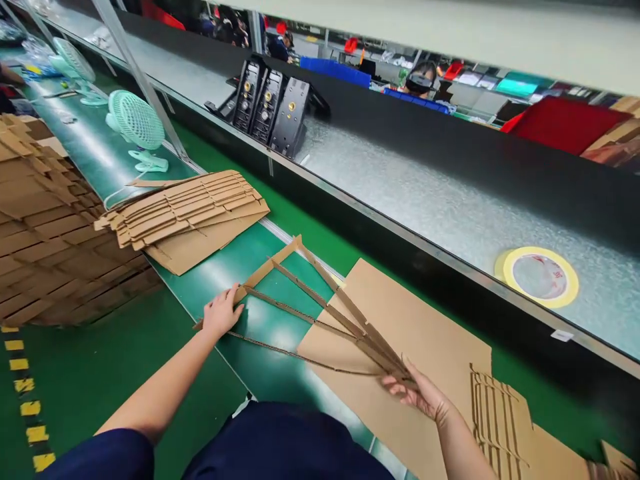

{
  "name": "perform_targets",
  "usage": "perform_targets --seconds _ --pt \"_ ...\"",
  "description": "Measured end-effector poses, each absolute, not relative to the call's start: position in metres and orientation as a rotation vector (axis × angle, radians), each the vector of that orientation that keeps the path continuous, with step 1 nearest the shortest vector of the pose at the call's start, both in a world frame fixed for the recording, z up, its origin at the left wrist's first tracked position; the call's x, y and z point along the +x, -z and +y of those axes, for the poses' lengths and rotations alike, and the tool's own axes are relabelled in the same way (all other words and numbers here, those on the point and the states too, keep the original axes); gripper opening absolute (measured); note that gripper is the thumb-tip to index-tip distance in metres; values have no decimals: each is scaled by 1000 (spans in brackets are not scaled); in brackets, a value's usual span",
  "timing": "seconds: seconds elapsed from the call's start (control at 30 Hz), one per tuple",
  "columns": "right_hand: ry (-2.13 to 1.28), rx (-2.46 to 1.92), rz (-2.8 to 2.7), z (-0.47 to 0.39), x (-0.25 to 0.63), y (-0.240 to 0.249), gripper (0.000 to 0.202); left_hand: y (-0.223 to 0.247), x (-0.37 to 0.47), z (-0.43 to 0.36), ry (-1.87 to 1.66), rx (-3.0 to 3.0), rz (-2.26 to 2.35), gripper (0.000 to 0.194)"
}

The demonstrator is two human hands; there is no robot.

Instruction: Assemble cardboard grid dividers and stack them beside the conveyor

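A long grey trough (395,180) runs past the green desk (215,273) in this busy workroom. On the desk, a flat cardboard sheet (435,320) lies partly under the brown cardboard divider (325,307), held up in both hands: slim slotted strips fan from one crosspiece, bunching at the other end. Its long axis slants from far left to near right, narrow end rightward. Left hand (221,312) grips the crosspiece; right hand (413,390) pinches the gathered strips. Yellow tape roll (543,277) in the trough!
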State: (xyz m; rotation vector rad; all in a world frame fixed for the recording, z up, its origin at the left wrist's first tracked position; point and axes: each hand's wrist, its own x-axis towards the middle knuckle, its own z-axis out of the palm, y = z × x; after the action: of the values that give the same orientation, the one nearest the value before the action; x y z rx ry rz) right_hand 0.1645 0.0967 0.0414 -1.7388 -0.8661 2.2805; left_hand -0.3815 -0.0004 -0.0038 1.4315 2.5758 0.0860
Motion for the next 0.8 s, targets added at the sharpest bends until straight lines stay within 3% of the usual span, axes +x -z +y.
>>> perform_targets --seconds 0.2,0.33,0.5,0.7,0.8 --pt "-1041 -2105 -1169 138 184 -30 69 4 -373 -21 -74 1501 2576 63" --pt "-901 -2063 -1677 155 167 -22 63 6 -375 -22 -42 1529 2548 64" --pt "-690 -2215 -1906 188 143 -22 28 8 -378 -26 -46 1568 2520 66" --pt "-261 -2118 -1769 197 135 -33 41 9 -379 -33 -55 1567 2518 66" --pt "-374 -1858 -1964 156 124 -30 38 10 -379 -33 -59 1573 2513 66"
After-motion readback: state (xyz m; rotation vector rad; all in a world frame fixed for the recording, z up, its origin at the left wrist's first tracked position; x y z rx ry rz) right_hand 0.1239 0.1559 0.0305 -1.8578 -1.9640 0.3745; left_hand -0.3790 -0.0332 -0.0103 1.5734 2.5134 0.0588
